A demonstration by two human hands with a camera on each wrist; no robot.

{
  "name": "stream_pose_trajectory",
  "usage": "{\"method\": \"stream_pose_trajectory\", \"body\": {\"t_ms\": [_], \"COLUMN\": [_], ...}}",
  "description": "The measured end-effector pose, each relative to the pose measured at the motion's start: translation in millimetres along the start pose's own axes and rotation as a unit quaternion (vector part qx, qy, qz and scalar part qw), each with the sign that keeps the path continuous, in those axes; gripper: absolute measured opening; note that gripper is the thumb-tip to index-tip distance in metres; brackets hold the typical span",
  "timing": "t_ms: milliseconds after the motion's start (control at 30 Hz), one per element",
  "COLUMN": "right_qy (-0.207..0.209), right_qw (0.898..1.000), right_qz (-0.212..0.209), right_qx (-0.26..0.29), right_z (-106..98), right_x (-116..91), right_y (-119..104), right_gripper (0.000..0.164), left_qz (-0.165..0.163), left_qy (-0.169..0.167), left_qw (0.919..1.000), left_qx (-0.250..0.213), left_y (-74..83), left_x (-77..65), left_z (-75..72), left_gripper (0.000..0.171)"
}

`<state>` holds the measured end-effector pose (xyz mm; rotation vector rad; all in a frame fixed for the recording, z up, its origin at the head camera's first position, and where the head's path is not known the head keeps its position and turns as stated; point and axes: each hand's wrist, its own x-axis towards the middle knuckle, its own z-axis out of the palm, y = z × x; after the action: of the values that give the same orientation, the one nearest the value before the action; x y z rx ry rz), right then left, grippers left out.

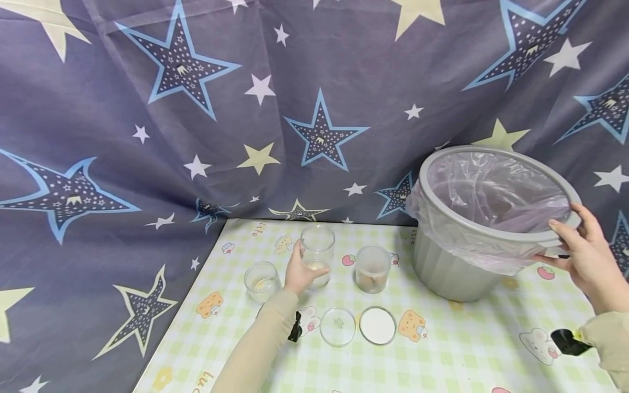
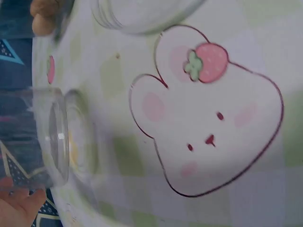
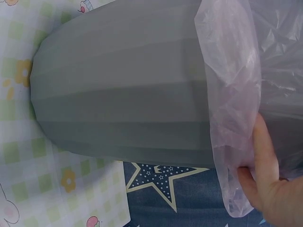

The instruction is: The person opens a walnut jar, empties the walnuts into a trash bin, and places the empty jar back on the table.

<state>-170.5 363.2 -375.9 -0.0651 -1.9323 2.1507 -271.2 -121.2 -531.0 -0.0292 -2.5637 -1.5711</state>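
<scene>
The white lid (image 1: 378,326) lies on a checked cloth (image 1: 467,360), with a clear lid (image 1: 338,326) just left of it, a printed bear (image 1: 412,326) just right, a cloudy jar (image 1: 373,269) holding something brownish behind it, a low jar (image 1: 262,281) well off behind and left, and a starry curtain (image 1: 245,120) hanging farthest behind it.

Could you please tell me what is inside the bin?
A translucent bag lines the grey bin, draping outside; its folds cover the bottom, so anything there cannot be seen.
</scene>
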Motion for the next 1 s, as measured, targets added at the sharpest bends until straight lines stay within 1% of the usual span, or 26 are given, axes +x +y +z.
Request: {"method": "stream_pose_trajectory", "body": {"t_ms": [200, 333, 400, 500, 667, 767, 833, 1000], "right_qy": [0.006, 0.006, 0.007, 0.006, 0.006, 0.007, 0.007, 0.007], "right_qw": [1.0, 1.0, 1.0, 1.0, 1.0, 1.0, 1.0, 1.0], "right_qz": [-0.003, -0.003, -0.002, -0.002, -0.002, -0.002, -0.004, -0.009], "right_qx": [-0.002, -0.002, -0.004, -0.006, -0.01, -0.015, -0.017, -0.009], "right_z": [1, 1, 1, 0, 0, 0, 0, 0], "right_x": [1, 0, 0, 0, 0, 0, 0, 0], "right_y": [2, 2, 1, 1, 1, 1, 1, 2], "right_gripper": [0.067, 0.07, 0.072, 0.072, 0.072, 0.071, 0.07, 0.07], "left_qz": [-0.015, -0.024, -0.034, -0.045, -0.063, -0.061, -0.053, -0.057], "left_qy": [-0.008, -0.013, -0.016, -0.019, -0.032, -0.04, -0.041, -0.041], "left_qw": [0.9998, 0.9996, 0.9993, 0.9988, 0.9973, 0.9969, 0.9969, 0.9964], "left_qx": [0.008, 0.006, 0.001, 0.002, 0.021, 0.031, 0.04, 0.048], "left_y": [-5.7, -8.7, -11.3, -17.9, -27.8, -32.7, -35.0, -35.5], "left_x": [-3.2, -3.2, -3.2, -4.1, -7.8, -9.9, -11.5, -15.0], "left_z": [-2.9, -3.5, -3.6, -3.1, -2.8, -3.3, -4.8, -8.5], "left_gripper": [0.11, 0.112, 0.113, 0.115, 0.115, 0.116, 0.116, 0.115]}}
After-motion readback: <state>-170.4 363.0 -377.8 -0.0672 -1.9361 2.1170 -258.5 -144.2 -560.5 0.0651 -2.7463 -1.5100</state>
